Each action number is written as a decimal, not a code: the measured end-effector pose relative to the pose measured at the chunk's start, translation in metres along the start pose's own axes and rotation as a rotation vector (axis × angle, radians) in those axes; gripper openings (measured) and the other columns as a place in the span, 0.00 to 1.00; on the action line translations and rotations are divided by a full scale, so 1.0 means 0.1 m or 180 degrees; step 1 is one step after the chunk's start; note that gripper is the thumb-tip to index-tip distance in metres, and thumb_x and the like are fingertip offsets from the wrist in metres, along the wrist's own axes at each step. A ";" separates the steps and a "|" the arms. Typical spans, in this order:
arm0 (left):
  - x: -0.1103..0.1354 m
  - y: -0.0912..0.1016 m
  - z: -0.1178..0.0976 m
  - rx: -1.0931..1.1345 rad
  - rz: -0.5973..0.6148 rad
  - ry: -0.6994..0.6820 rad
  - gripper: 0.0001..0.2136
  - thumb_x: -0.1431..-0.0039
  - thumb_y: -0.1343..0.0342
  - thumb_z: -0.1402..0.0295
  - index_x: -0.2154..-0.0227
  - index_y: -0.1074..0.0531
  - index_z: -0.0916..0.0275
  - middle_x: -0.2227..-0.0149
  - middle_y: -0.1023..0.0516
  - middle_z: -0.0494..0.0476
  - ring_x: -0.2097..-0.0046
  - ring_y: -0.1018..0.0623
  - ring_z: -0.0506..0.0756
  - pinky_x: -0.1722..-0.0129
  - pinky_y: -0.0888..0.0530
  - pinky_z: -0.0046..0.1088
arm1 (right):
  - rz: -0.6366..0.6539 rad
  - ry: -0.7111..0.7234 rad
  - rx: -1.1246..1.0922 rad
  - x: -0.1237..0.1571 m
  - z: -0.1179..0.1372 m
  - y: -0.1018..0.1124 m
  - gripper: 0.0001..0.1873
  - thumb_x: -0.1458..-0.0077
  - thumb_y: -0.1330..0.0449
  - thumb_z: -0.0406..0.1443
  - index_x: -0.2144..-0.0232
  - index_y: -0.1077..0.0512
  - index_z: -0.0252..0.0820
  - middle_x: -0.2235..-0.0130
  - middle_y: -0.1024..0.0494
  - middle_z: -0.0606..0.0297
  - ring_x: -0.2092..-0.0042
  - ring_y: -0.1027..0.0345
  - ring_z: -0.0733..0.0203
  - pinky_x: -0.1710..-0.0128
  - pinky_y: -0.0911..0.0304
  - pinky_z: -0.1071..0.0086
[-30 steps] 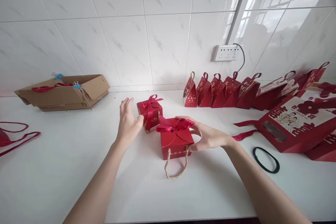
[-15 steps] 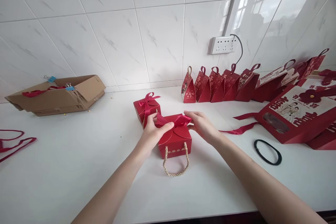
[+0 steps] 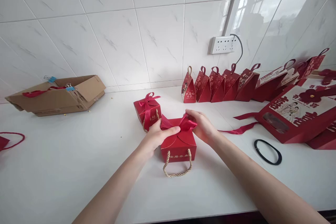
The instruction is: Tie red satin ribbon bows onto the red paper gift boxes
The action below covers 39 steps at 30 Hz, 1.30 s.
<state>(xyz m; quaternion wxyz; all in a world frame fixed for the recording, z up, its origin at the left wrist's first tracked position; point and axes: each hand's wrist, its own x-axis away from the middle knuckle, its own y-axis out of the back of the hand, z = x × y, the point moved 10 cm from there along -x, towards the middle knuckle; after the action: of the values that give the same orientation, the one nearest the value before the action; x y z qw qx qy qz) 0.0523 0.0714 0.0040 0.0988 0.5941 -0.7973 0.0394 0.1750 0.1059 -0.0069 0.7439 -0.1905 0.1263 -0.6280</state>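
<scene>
In front of me on the counter stands a red gift box (image 3: 179,151) with gold lettering on its front and a beige rope handle (image 3: 177,175) drooping forward. A glossy red ribbon (image 3: 188,124) forms a bow on its lid. My left hand (image 3: 157,135) is at the box's left, its thumb pressed on the bow's centre and its fingers closed behind the left loop. On the other side my right hand (image 3: 202,125) pinches the right loop; some of its fingertips are hidden. Just behind, at the left, sits a second red box (image 3: 140,111) with a tied bow.
Several red triangular boxes (image 3: 189,92) line the wall at the right, beside larger gift boxes (image 3: 283,126) with trailing ribbons. A black ring-shaped band (image 3: 267,163) lies nearer. At far left are a cardboard box (image 3: 63,99) with binder clips and a red cord (image 3: 19,133).
The gift box has shifted slightly right and toward me, with both hands still at the bow. At the left edge, the red cord has moved and a red corner shows beside it.
</scene>
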 end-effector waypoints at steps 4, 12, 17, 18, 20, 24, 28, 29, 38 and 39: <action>0.04 -0.03 -0.01 -0.0054 0.0028 0.0127 0.22 0.59 0.35 0.59 0.59 0.30 0.59 0.57 0.22 0.59 0.55 0.23 0.62 0.56 0.27 0.37 | -0.0084 -0.0027 0.0721 0.00 0.05 0.02 0.19 0.57 0.37 0.48 0.82 0.36 0.39 0.79 0.35 0.68 0.75 0.43 0.67 0.74 0.46 0.71; 0.07 0.02 -0.02 -0.0005 -0.0051 0.0209 0.26 0.59 0.35 0.59 0.54 0.31 0.57 0.52 0.24 0.58 0.50 0.27 0.62 0.49 0.32 0.41 | 0.0574 0.1050 0.1928 0.21 0.77 0.01 0.14 0.54 0.37 0.46 0.71 0.30 0.42 0.70 0.32 0.67 0.70 0.40 0.65 0.68 0.42 0.69; 0.04 0.05 0.02 -0.0017 -0.0062 0.0091 0.26 0.59 0.35 0.56 0.55 0.30 0.58 0.54 0.23 0.60 0.51 0.25 0.63 0.49 0.32 0.42 | 0.1453 0.0727 0.2334 0.35 0.59 -0.27 0.12 0.57 0.34 0.39 0.69 0.30 0.41 0.65 0.29 0.63 0.66 0.36 0.63 0.65 0.39 0.67; 0.04 0.05 0.02 -0.0021 -0.0053 0.0067 0.26 0.59 0.35 0.56 0.55 0.30 0.58 0.54 0.24 0.60 0.51 0.26 0.63 0.49 0.32 0.42 | 0.1436 0.0725 0.2311 0.35 0.56 -0.31 0.09 0.54 0.37 0.38 0.71 0.31 0.40 0.66 0.28 0.63 0.65 0.35 0.62 0.64 0.39 0.66; 0.04 0.04 0.02 0.0012 -0.0037 0.0029 0.25 0.58 0.36 0.55 0.56 0.30 0.58 0.54 0.24 0.60 0.52 0.25 0.63 0.50 0.31 0.41 | 0.1328 0.0793 0.2304 0.34 0.52 -0.35 0.05 0.52 0.41 0.35 0.75 0.34 0.40 0.68 0.29 0.64 0.66 0.35 0.63 0.65 0.39 0.67; 0.05 0.02 0.00 0.0109 -0.0061 -0.0037 0.23 0.58 0.36 0.56 0.57 0.30 0.59 0.55 0.23 0.60 0.54 0.24 0.62 0.53 0.29 0.41 | 0.0813 0.1402 0.2919 0.38 0.60 -0.38 0.08 0.60 0.45 0.27 0.78 0.41 0.42 0.76 0.34 0.71 0.73 0.42 0.67 0.72 0.43 0.72; 0.06 0.01 -0.03 0.0138 -0.0065 -0.0140 0.23 0.57 0.37 0.57 0.57 0.30 0.58 0.53 0.24 0.60 0.53 0.25 0.63 0.53 0.29 0.40 | 0.0347 0.2020 0.3223 0.49 0.74 -0.38 0.11 0.62 0.49 0.26 0.79 0.47 0.44 0.79 0.42 0.74 0.77 0.50 0.69 0.77 0.50 0.73; 0.06 0.00 -0.03 0.0128 -0.0060 -0.0146 0.23 0.56 0.37 0.57 0.57 0.30 0.58 0.53 0.24 0.60 0.52 0.25 0.63 0.52 0.30 0.40 | 0.0315 0.2044 0.3263 0.50 0.76 -0.37 0.11 0.62 0.49 0.26 0.79 0.47 0.44 0.79 0.42 0.74 0.77 0.51 0.69 0.78 0.50 0.73; 0.06 0.01 0.00 0.0052 -0.0032 -0.0039 0.23 0.56 0.37 0.56 0.56 0.31 0.58 0.54 0.24 0.59 0.53 0.24 0.63 0.53 0.30 0.40 | 0.1882 0.0416 0.2935 0.50 0.45 -0.39 0.08 0.53 0.40 0.37 0.76 0.36 0.41 0.75 0.35 0.70 0.73 0.43 0.68 0.72 0.45 0.72; 0.05 0.01 0.00 0.0050 -0.0029 -0.0044 0.24 0.56 0.37 0.56 0.56 0.31 0.57 0.53 0.24 0.59 0.52 0.25 0.62 0.52 0.30 0.40 | 0.1994 0.0280 0.2730 0.51 0.42 -0.39 0.11 0.53 0.39 0.40 0.76 0.36 0.40 0.76 0.36 0.70 0.73 0.44 0.68 0.72 0.46 0.71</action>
<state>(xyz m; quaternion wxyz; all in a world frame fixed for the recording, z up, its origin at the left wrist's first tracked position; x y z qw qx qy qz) 0.0502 0.0666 0.0057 0.0889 0.5988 -0.7949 0.0410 0.1673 0.0556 0.0507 0.9009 0.2041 -0.0600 -0.3783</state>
